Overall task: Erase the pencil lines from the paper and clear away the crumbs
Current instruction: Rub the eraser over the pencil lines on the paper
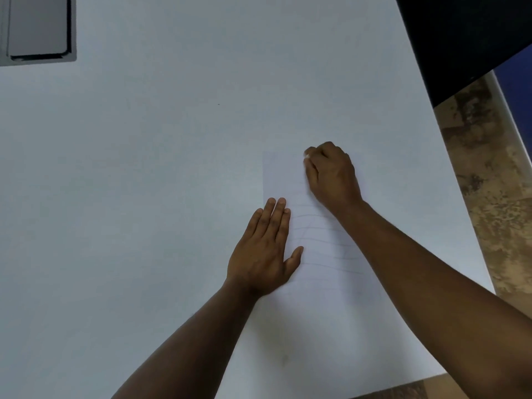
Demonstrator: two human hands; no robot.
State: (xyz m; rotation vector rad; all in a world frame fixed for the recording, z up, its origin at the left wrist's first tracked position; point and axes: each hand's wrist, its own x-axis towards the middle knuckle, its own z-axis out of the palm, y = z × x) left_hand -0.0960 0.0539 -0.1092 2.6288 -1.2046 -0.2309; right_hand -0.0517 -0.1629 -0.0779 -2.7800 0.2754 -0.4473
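Observation:
A lined white paper point(319, 240) lies on the white table, its faint pencil lines showing between my two hands. My left hand point(266, 250) rests flat with fingers together on the paper's left edge, pressing it down. My right hand point(331, 174) is curled near the paper's top, fingertips pinched on a small pale eraser point(307, 159) that is mostly hidden by the fingers. No crumbs are visible at this size.
The white table point(144, 168) spreads wide to the left and back. A grey recessed panel point(37, 27) sits at the far left corner. A dark object point(466, 38) overhangs the back right. The table's right edge borders mottled brown floor point(489, 182).

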